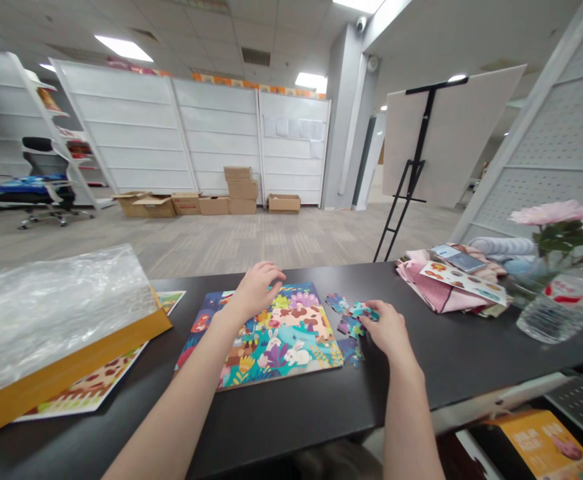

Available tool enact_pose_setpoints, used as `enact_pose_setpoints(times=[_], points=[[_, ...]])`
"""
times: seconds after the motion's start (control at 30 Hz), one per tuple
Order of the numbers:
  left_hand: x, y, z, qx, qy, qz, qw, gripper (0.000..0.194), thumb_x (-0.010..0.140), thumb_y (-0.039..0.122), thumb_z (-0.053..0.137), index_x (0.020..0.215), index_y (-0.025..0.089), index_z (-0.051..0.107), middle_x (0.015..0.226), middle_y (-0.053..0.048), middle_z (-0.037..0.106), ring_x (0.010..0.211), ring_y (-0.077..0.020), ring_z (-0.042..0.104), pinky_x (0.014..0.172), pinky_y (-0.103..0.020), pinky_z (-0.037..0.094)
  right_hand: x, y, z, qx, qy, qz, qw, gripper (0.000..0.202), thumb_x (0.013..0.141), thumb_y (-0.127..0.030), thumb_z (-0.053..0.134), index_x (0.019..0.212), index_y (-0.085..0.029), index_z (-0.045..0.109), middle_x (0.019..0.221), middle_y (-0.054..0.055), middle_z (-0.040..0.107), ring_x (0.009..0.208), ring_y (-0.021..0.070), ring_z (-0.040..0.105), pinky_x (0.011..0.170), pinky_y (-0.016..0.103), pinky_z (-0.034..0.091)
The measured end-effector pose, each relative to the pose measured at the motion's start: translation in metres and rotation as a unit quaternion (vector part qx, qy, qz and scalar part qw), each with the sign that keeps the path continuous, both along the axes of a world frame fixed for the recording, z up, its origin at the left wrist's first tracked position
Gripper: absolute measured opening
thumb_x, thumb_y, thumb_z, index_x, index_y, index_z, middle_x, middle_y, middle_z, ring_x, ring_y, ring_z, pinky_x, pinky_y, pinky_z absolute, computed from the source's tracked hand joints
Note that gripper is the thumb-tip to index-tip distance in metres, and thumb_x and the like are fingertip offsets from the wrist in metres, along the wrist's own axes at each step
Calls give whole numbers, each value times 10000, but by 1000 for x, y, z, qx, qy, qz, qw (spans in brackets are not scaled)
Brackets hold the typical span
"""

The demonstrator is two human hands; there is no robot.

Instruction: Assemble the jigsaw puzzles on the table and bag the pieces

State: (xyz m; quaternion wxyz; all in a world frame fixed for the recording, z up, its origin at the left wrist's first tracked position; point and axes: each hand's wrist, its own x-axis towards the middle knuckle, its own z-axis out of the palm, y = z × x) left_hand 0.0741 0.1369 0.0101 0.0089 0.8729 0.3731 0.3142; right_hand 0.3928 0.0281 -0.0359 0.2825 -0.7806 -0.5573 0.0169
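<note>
Puzzle board point(291, 333) under the left hand point(259, 288) is a riot of colour — teal ground, purple and yellow plants, white bunnies, a brown-blotched cream animal, with a reddish one near the left edge. The piece point(360, 310) at the right hand's point(386, 328) fingertips is teal, bits of something darker too, kinda blurry so don't quote me. Loose pieces point(352, 351) just beside that hand go blue, purple and green — all on a plain black table point(291, 423).

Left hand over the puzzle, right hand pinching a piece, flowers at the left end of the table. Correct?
Not quite: the flowers are at the right end of the table, per the head view. The rest holds.
</note>
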Motion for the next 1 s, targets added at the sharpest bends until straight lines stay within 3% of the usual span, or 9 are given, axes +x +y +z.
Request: enact_pose_setpoints(times=[0.13, 0.23, 0.33, 0.47, 0.57, 0.67, 0.87, 1.0], points=[[-8, -47, 33, 37, 13, -12, 999, 203, 926, 205, 535, 1000, 210, 724, 1144, -81, 728, 1255, -268, 559, 1096, -478, 444, 9, -6, 6, 22, 25, -23, 999, 358, 792, -312, 636, 1105, -161, 722, 1080, 156, 718, 930, 284, 685, 842, 378, 488], [-24, -83, 42, 47, 0, -9, 999, 208, 966, 237, 511, 1021, 205, 710, 1097, -82, 733, 1185, -250, 600, 1061, -450, 474, 21, -16, 7, 25, 41, -17, 999, 362, 756, -293, 665, 1089, -171, 732, 1043, 136, 728, 798, 238, 692, 765, 346, 497], [-41, -108, 30, 56, -35, 16, 998, 177, 962, 239, 533, 1019, 202, 696, 1082, -78, 731, 1124, -239, 626, 1016, -424, 507, 29, -23, 9, -14, 38, 2, 999, 338, 736, -273, 684, 1058, -192, 750, 1010, 112, 749, 792, 238, 700, 741, 333, 501], [-58, -116, 2, 50, -68, 35, 996, 161, 944, 184, 531, 984, 202, 685, 1056, -74, 737, 1055, -225, 665, 957, -394, 541, 20, -24, 16, -41, -32, 13, 999, 338, 787, -327, 668, 1078, -185, 765, 1078, 147, 741, 985, 307, 694, 869, 385, 503], [-63, -113, -12, 39, -63, 35, 997, 162, 942, 160, 524, 971, 197, 679, 1021, -72, 742, 1029, -221, 675, 939, -385, 548, 2, -19, 19, -49, -26, 104, 993, 329, 818, -336, 650, 1097, -213, 773, 1180, 130, 723, 1038, 291, 687, 920, 374, 497], [-63, -111, -16, 25, -57, 42, 997, 168, 944, 146, 519, 974, 191, 678, 1024, -72, 746, 1019, -218, 677, 928, -378, 551, -14, -13, 17, -72, 0, 155, 985, 327, 775, -269, 682, 1088, -241, 772, 1157, 81, 748, 1012, 269, 700, 873, 339, 510], [-55, -113, -17, -18, -20, 56, 998, 156, 946, 145, 537, 997, 180, 681, 1030, -73, 742, 1006, -230, 671, 923, -394, 545, -21, -8, 16, -66, -26, 131, 989, 357, 703, -220, 728, 1057, -202, 767, 1078, 98, 757, 967, 262, 697, 813, 311, 497], [-47, -117, -17, -39, -4, 51, 998, 160, 953, 163, 541, 1008, 191, 688, 1041, -70, 742, 1010, -228, 670, 930, -388, 535, -17, -9, 18, -47, -41, 125, 990, 360, 680, -275, 742, 1033, -217, 781, 942, 76, 747, 868, 246, 685, 742, 303, 485]])
